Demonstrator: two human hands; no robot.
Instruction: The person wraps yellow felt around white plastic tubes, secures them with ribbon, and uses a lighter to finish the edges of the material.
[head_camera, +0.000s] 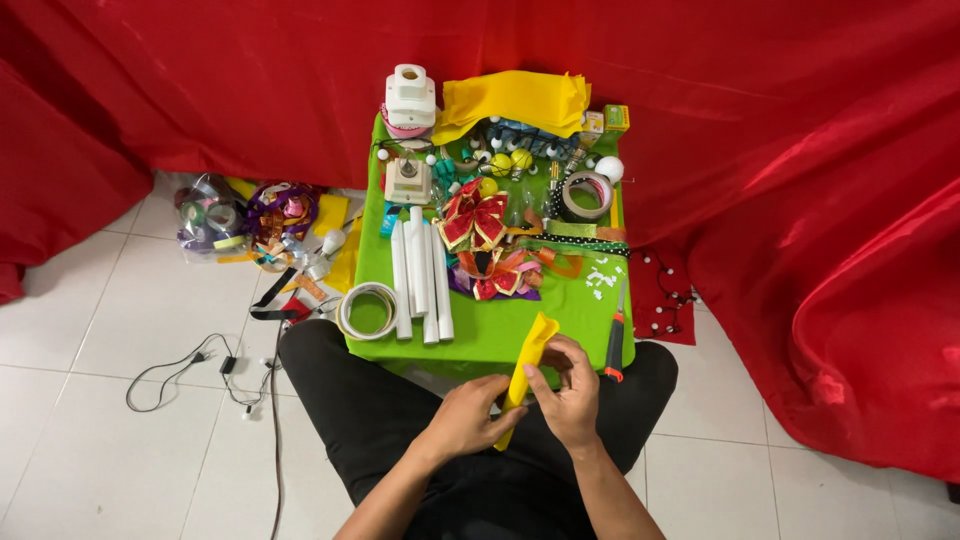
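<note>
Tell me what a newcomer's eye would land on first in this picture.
The red cloth draped behind and to the right fills most of the view, and the small green table crowded with craft bits stands out against it. At the table's near edge, the left hand and right hand both grip a folded yellow strip.

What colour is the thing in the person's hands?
Yellow: the folded strip held by both hands, clearest in the head view.
</note>
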